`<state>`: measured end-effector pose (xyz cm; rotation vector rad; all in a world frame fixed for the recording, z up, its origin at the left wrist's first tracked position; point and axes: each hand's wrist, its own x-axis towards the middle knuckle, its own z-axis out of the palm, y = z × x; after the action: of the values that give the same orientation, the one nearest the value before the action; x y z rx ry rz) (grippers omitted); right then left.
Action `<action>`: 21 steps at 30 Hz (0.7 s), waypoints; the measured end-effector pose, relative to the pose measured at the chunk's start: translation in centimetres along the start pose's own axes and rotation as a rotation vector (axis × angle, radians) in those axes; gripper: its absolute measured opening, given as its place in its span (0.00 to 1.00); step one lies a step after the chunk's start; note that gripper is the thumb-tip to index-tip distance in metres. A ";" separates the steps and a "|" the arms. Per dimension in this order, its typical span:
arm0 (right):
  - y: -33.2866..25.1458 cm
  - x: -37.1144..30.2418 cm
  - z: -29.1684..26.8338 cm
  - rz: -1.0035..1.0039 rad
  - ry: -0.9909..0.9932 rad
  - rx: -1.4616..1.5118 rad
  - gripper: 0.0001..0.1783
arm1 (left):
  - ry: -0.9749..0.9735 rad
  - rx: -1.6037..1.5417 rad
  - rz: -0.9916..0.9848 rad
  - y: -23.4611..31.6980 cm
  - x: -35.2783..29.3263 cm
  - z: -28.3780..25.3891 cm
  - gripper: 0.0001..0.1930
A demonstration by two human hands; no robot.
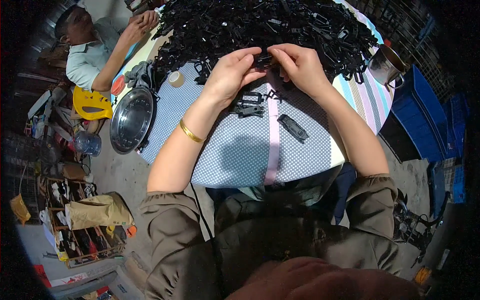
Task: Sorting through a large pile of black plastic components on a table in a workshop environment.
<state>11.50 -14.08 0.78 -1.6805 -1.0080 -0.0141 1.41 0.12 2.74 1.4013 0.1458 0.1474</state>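
Observation:
My left hand [227, 75] and my right hand [306, 70] meet over the near edge of a large heap of black plastic parts [250, 27]. Between their closed fingertips is a small black plastic part [264, 61], partly covered by the fingers, its exact kind unclear. Just below my hands, on the patterned tablecloth [235, 155], lie several loose black pieces: a rectangular frame [251, 98], a clip-like part [250, 111] and a small jagged bit [273, 95]. An elongated black casing [293, 128] rests apart from these, nearer to me on the right.
A steel basin [132, 121], a tape roll [176, 79] and a grey cloth [141, 75] sit at the table's left. On the right edge stands a metal mug [386, 65], with blue crates [417, 110] beyond. A co-worker [90, 50] sits far left, hands at the heap.

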 end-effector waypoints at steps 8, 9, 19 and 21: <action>-0.2 -0.4 0.5 -0.160 0.221 -0.229 0.10 | 0.077 -0.077 0.064 -0.9 -0.2 0.9 0.18; -0.2 -0.4 0.6 -0.161 0.222 -0.230 0.10 | 0.086 -0.029 0.076 -1.0 -0.2 0.8 0.19; -0.6 -0.8 1.4 -0.269 0.247 -0.262 0.09 | 0.235 0.193 0.178 -2.2 0.1 0.9 0.20; -0.5 -0.8 1.5 -0.268 0.246 -0.253 0.09 | 0.237 0.175 0.167 -2.0 0.0 0.9 0.20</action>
<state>9.94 -13.33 0.22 -1.7059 -1.0676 -0.5310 1.56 -1.07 0.90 1.5676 0.2424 0.4491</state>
